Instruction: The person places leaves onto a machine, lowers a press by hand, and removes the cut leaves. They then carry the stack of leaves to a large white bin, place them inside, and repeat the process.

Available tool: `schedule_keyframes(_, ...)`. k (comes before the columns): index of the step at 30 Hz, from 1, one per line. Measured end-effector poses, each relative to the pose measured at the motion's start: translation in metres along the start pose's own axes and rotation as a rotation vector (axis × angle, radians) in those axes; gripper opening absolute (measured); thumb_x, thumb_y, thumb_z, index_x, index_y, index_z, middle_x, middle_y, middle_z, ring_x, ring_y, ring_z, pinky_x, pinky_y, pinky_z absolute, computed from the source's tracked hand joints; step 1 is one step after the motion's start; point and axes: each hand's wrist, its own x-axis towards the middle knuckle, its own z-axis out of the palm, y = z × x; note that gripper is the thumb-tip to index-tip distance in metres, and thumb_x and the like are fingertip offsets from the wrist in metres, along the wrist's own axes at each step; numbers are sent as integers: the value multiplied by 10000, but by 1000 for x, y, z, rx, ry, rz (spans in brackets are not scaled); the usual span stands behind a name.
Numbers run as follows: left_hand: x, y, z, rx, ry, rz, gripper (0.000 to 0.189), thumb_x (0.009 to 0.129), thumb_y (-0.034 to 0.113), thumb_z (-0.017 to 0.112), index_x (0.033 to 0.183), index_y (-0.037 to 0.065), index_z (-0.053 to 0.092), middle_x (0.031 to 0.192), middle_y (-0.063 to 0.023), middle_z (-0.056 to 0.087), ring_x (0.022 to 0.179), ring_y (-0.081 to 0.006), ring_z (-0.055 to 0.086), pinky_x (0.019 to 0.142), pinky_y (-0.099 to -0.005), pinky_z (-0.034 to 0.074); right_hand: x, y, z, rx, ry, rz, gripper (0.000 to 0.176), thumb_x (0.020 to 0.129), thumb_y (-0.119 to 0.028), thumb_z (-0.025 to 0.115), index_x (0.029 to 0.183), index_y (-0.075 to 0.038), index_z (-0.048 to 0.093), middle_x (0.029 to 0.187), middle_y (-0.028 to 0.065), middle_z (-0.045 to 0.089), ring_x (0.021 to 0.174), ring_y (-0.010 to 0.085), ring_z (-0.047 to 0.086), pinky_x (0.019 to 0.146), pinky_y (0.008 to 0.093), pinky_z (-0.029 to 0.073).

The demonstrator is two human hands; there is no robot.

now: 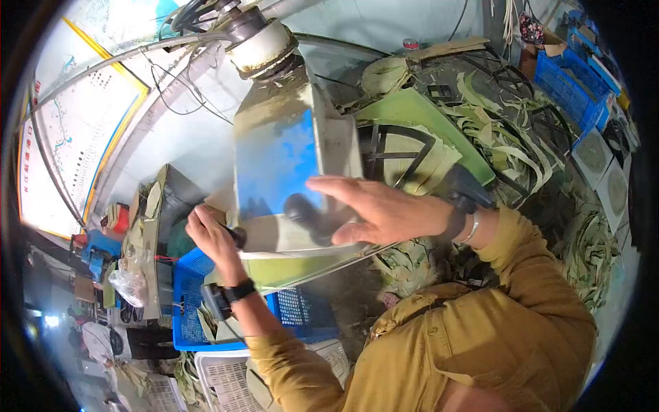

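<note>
Right hand [384, 213] spread flat and wide open, fingers splayed, palm pressed on the smooth sheet-metal housing [281, 151], gripping nothing; thin metal bracelet [472, 226] at the wrist, mustard cloth sleeve [542, 275] behind. Fingertips just beside a rounded black knob [302, 209] on the housing face. Left hand [213, 237] curled tight around a small dark handle [238, 237] at the housing's edge, black watch [237, 292] strapped on the wrist. Housing boxy, slab-sided, dull grey with a glossy blue sheen across the front, grimy along the top, standing at the centre of the view between both hands. White, chipped cylindrical cap [264, 44] above it, with dark cables looping off. Blue plastic crate [189, 302] with lattice walls below the left hand; white perforated crate [226, 378] nearer the body. Flat green board [405, 113] beyond the right hand, then a tangled litter of pale, curling strips [508, 144]. Second blue crate [570, 82] far off. Glossy printed chart [82, 130] with yellow border on the wall.
</note>
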Motion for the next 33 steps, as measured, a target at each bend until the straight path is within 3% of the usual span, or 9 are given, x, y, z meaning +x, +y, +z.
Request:
schedule_keyframes(1, -18, 31, 11, -123, 95, -32, 351, 1014, 284, 395, 853, -6, 510, 752, -64, 549, 670, -125, 498, 638, -279, 412, 4, -2, 13, 142, 103, 4, 545, 934, -349, 550, 1284, 46, 415, 1270, 267, 478, 1161, 392, 498, 994, 415, 384)
schedule_keyframes(3, -38, 52, 26, -211, 156, -111, 310, 1009, 252, 392, 844, 23, 521, 698, -52, 537, 606, -107, 484, 604, -261, 403, 7, 12, 13, 47, 289, 170, 388, 966, -300, 505, 1167, 32, 506, 1055, 201, 578, 979, 312, 584, 884, 376, 452)
schedule_keyframes(4, -49, 61, 34, -185, 160, -78, 277, 999, 230, 397, 869, 25, 531, 661, -43, 529, 589, -103, 484, 582, -260, 410, 2, 15, 1, 390, 340, 275, 298, 990, -246, 453, 1054, 28, 551, 865, 101, 578, 791, 193, 588, 764, 313, 479)
schedule_keyframes(5, -59, 81, 47, -244, 233, -141, 264, 984, 215, 413, 848, 22, 531, 659, -47, 538, 590, -105, 487, 561, -257, 407, -5, 23, -8, 422, 388, 290, 290, 1004, -219, 409, 1044, 26, 558, 809, 59, 561, 723, 121, 564, 705, 269, 480)
schedule_keyframes(8, -73, 122, 54, -413, 169, -248, 216, 903, 138, 427, 784, 7, 551, 641, -80, 558, 570, -128, 510, 543, -253, 408, -15, 26, -28, 461, 485, 325, 252, 990, -165, 391, 1024, 21, 558, 773, 62, 555, 696, 120, 545, 668, 268, 464)
schedule_keyframes(12, -74, 122, 53, -494, 39, -306, 191, 814, 114, 410, 757, -6, 547, 594, -107, 560, 510, -147, 505, 509, -250, 405, -20, 37, -29, 521, 613, 329, 196, 911, -79, 395, 933, 28, 558, 742, 83, 558, 634, 135, 538, 613, 275, 451)
schedule_keyframes(18, -87, 109, 58, -432, 104, -375, 194, 811, 113, 407, 764, -16, 545, 604, -109, 555, 498, -154, 511, 503, -252, 422, -24, 40, -18, 349, 602, 345, 179, 892, -61, 367, 849, 8, 527, 722, 95, 550, 612, 150, 540, 617, 293, 444)
schedule_keyframes(26, -105, 81, 63, -363, 90, -300, 200, 827, 99, 398, 804, -27, 551, 620, -104, 559, 526, -150, 519, 516, -251, 428, -32, 53, -6, 373, 578, 285, 168, 902, -55, 363, 871, 10, 515, 699, 96, 538, 599, 161, 539, 593, 293, 436)
schedule_keyframes(33, -107, 85, 61, -407, 51, -358, 188, 843, 94, 407, 819, -19, 556, 621, -93, 566, 536, -138, 515, 526, -249, 421, -33, 49, -3, 458, 604, 340, 189, 933, -87, 361, 875, 10, 512, 740, 95, 547, 623, 163, 540, 627, 294, 445)
